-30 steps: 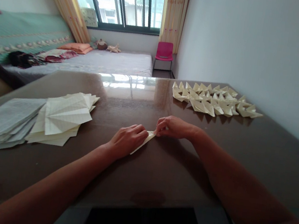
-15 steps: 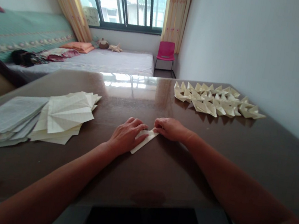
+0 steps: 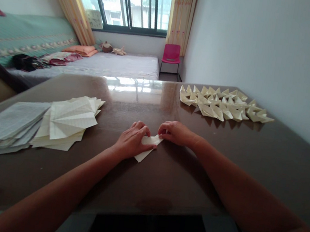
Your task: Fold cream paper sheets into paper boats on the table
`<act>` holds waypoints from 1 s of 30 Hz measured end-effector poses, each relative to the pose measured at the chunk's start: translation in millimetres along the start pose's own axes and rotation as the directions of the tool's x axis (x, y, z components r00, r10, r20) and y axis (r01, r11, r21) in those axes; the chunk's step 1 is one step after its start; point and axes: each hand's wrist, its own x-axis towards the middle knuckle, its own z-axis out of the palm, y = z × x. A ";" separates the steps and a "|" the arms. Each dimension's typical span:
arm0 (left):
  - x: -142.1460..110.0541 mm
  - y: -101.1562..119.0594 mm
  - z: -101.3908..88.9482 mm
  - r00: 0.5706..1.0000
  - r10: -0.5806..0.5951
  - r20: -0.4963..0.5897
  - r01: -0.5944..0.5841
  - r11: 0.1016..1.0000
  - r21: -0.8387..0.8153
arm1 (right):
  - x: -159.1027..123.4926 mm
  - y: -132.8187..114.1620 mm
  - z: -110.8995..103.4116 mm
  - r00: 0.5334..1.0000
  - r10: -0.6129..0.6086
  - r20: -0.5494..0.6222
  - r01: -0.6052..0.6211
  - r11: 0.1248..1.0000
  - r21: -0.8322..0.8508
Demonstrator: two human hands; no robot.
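A small folded piece of cream paper (image 3: 148, 141) lies on the brown tabletop between my hands. My left hand (image 3: 133, 139) grips its left part, the thumb laid across the paper and the fingers curled over the far edge. At the upper right corner, the fingertips of my right hand (image 3: 174, 132) pinch the paper. The hands hide parts of its left side and right tip.
Rows of folded paper boats (image 3: 221, 103) stand at the table's far right, by the wall. On the left lie a stack of printed sheets (image 3: 4, 119) and creased cream papers (image 3: 69, 118). Beyond the table are a bed (image 3: 128, 63) and a pink chair (image 3: 171, 54).
My left thumb has moved out across the paper, and more of the paper shows now. The right hand still pinches the corner, shifted slightly. The camera view has moved a little.
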 end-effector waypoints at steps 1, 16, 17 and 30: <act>0.8 -0.2 0.3 1.000 -0.007 0.005 0.007 1.000 -0.010 | 0.3 0.8 0.1 1.000 -0.009 0.004 0.008 1.000 0.006; 0.6 9.9 -6.9 0.989 -0.115 0.093 0.111 0.993 0.043 | -0.1 -0.9 -1.0 0.999 -0.042 0.032 0.041 0.998 0.041; 1.1 9.5 -6.9 0.986 -0.128 0.103 0.124 0.991 0.045 | -0.2 -1.2 -1.1 0.999 -0.041 0.032 0.040 0.998 0.038; 0.8 11.8 -5.8 0.977 -0.171 0.130 0.192 0.967 -0.169 | -0.9 -4.8 -0.1 0.990 -0.122 0.069 0.117 0.991 0.070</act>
